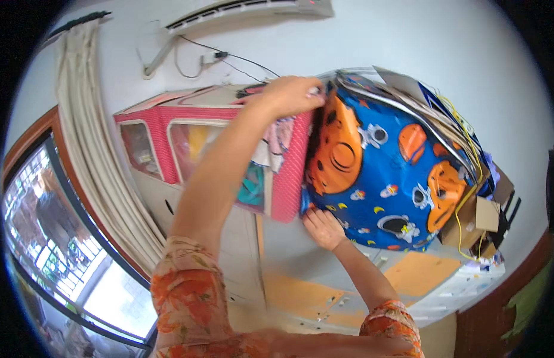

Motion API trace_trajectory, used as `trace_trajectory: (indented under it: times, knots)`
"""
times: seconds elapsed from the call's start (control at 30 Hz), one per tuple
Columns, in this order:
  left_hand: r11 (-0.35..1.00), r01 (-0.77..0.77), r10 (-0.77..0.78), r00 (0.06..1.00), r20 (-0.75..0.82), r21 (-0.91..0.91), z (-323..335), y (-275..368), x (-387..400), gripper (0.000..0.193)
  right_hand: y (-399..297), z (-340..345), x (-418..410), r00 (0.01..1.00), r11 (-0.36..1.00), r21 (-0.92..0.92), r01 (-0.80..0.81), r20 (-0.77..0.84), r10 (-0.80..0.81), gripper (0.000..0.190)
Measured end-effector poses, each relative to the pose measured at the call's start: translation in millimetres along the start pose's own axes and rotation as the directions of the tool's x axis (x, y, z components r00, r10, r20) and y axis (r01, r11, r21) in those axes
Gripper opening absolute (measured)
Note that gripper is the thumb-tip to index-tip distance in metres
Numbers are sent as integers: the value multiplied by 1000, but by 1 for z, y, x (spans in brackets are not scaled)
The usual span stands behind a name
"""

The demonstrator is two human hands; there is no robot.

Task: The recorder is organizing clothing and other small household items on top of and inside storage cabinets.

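Observation:
A large blue storage bag [384, 179], printed with orange planets, astronauts and rockets, stands on top of white and orange cabinets. My left hand [297, 95] is at its upper left corner, fingers curled over the edge; a small pale spot shows between them. Low on the same side, my right hand [324, 229] grips the bag's bottom left corner. Close against the bag on the left is a pink storage box [294, 174] with clear windows. A pink and white cloth [277, 143] hangs over its front, partly behind my left forearm.
Flat cardboard and folders [406, 89] lie on top of the bag. Beside it on the right are cardboard boxes [465, 223] and a dangling yellow cable [458, 215]. A black cord [245, 60] runs from a wall socket [209, 58]. At the left hangs a curtain [89, 134] beside a glass door.

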State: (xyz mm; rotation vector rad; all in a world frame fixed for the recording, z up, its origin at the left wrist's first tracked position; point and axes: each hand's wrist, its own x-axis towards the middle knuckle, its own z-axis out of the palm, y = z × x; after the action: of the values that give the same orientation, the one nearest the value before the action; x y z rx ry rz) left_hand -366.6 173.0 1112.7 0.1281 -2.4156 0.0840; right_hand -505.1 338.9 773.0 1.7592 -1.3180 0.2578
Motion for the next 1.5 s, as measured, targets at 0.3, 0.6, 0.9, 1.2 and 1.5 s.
trace_trajectory:
  times: [0.3,0.6,0.9,1.2,1.5]
  knots:
    - [921,-99,123,992,-39,377,12,27,25,15,-6,0,1,998,1000,6,-21,58,20,31]
    - [978,-148,157,986,-52,148,16,1,20,28,-8,-1,9,996,1000,-3,-24,83,24,33]
    - [958,-172,56,898,-437,-231,-28,-53,-9,36,-9,-4,8,987,998,-53,-42,154,50,37]
    - [975,173,-213,903,-373,-139,-45,-217,-30,29,-9,-5,12,985,997,-68,-45,165,56,36]
    - [978,207,-208,942,262,32,-22,-193,-10,33,-5,5,2,985,997,-62,-34,169,44,36]
